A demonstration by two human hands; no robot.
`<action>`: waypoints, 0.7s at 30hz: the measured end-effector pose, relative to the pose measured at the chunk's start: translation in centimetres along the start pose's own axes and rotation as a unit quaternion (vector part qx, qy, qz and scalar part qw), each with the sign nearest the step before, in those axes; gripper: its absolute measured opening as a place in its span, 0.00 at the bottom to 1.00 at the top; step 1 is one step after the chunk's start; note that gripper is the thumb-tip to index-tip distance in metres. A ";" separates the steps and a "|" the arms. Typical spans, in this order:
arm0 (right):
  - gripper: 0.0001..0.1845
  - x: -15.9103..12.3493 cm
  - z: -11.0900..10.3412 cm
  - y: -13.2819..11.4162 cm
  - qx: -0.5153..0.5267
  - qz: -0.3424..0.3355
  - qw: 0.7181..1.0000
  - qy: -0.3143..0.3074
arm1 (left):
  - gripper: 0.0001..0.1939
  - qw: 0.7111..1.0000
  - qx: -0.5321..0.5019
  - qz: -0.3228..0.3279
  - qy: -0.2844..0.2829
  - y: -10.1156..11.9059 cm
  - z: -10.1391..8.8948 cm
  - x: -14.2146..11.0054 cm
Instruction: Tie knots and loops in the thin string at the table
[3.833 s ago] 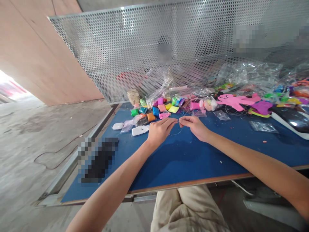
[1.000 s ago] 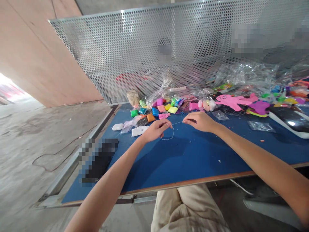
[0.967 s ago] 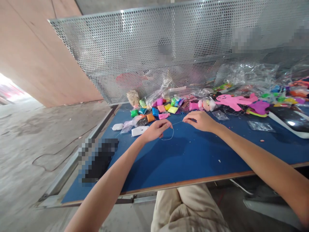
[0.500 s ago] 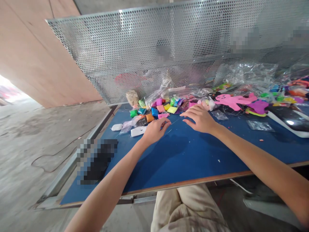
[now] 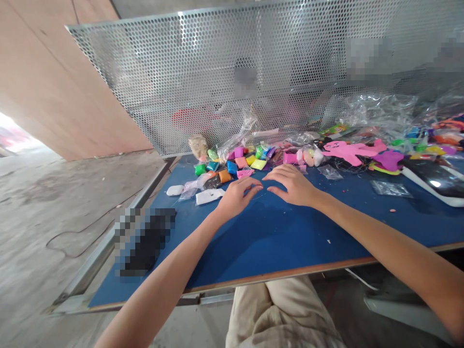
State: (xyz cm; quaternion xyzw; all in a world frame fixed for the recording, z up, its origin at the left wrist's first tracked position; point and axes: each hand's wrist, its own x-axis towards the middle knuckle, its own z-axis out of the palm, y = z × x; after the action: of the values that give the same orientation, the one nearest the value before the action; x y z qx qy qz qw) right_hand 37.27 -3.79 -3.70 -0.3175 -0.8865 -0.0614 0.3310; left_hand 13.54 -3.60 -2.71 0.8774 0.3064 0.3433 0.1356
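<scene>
My left hand (image 5: 239, 197) is over the blue tabletop (image 5: 275, 246), thumb and forefinger drawn close together at the tips. Anything between them is too small to make out. Facing it, my right hand (image 5: 293, 186) has its fingers stretched out and the thumb apart, with nothing visible in the gap. The fingertips of both hands are close but not touching. Just beyond lie a pink packet (image 5: 245, 173), a yellow packet (image 5: 258, 164) and an orange packet (image 5: 224, 176). A white packet (image 5: 209, 195) lies left of my left hand.
A perforated metal screen (image 5: 217, 72) stands behind the table. At the right are a pink cut-out figure (image 5: 350, 151), a clear bag (image 5: 390, 188) and a black-and-white device (image 5: 437, 179). A white case (image 5: 175, 190) and a blurred dark object (image 5: 147, 244) lie at the left.
My right hand has come down towards me and slightly left, away from the packets. My left hand has shifted a little right, so the fingertips are nearer each other.
</scene>
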 end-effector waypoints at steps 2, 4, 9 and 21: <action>0.12 -0.1 0.0 -0.1 0.009 0.002 1.000 -0.006 | 0.12 1.000 -0.015 -0.019 0.003 0.1 0.1 -0.1; 0.11 -0.1 -0.2 -0.2 0.008 0.005 1.000 0.023 | 0.13 0.999 -0.025 -0.036 0.011 0.1 0.3 -0.1; 0.08 -0.3 -0.6 -1.2 0.049 0.039 0.995 0.083 | 0.17 0.985 -0.042 -0.100 0.135 0.0 1.0 -0.2; 0.16 0.0 2.2 -2.1 0.481 0.282 0.829 0.044 | 0.12 0.990 0.045 0.005 0.133 0.5 1.1 -0.6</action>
State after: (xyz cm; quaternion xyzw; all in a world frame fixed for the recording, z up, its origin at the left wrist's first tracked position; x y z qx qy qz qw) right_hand 34.76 -4.72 -5.17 -0.3515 -0.6605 0.4547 0.4832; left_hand 14.20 -4.44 -3.62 0.8307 0.3323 0.4436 0.0519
